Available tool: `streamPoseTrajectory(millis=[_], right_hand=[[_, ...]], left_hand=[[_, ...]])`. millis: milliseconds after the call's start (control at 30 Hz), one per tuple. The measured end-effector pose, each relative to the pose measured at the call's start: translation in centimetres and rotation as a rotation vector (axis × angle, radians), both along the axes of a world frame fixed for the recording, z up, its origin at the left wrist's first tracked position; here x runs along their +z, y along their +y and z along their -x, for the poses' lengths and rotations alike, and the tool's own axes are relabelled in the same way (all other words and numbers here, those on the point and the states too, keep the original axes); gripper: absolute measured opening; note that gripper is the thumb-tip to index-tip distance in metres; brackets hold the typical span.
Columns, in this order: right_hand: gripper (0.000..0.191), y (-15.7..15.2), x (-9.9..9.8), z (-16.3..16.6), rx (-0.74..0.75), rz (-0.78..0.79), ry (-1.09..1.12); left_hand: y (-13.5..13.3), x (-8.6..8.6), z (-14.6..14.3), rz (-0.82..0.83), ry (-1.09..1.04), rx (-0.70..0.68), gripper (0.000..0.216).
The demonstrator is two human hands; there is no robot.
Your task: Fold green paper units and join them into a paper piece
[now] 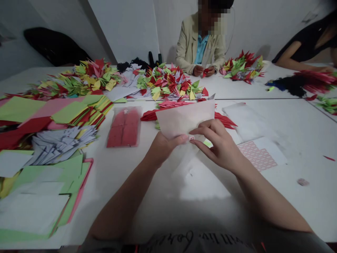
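Pinching a translucent sheet (184,117) near its lower edge, the left hand (164,149) and the right hand (218,146) are close together over the white table (297,196), their fingertips meeting at a small pink-edged label (191,138); at this size, I cannot tell how firmly each one grips it. A good deal of the folding looks finished: a large heap of folded paper pieces (168,82) in red, green and yellow fills the middle of the table, with similar heaps to the left (89,79) and right (242,66). Plenty of material remains: stacks of coloured paper (65,112), a fan of grey-white paper strips (63,144) and green sheets in a pink tray (44,179) cover the left side, beside a red paper pack in a clear plastic bag (124,126). A sheet of pink-outlined labels (256,154) lies just beyond the right hand. Across the table, a co-worker in a cream jacket (200,45) holds a red piece in both hands (203,71), while another person's bare arm (297,59) extends towards a red heap (316,80). White walls enclose the room, and a dark bag (52,47) sits beyond the table's far left edge.
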State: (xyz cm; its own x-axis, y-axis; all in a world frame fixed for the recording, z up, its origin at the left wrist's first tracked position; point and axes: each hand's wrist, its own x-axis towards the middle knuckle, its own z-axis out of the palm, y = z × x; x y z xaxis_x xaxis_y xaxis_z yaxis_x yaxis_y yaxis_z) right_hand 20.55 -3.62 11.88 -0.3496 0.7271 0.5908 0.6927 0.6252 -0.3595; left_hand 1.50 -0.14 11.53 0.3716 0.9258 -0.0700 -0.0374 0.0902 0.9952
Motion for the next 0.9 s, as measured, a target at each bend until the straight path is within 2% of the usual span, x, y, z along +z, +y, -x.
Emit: streamPoseTrajectory(millis=[133, 267, 600, 900], right_hand=[[0.016, 0.1, 0.1, -0.4, 0.069, 0.090, -0.040], [0.008, 0.2, -0.1, -0.4, 0.102, 0.114, -0.040], [0.010, 0.3, 0.0, -0.9, 0.186, 0.122, -0.112], [0.012, 0.4, -0.1, -1.0, 0.188, 0.072, -0.088]], left_hand=[[-0.2, 0.1, 0.2, -0.069, 0.122, -0.013, 0.029], [-0.3, 0.1, 0.2, -0.111, 0.216, -0.039, 0.027], [-0.5, 0.8, 0.4, -0.104, 0.347, -0.091, 0.025], [-0.9, 1.1, 0.4, -0.152, 0.411, -0.049, 0.023]])
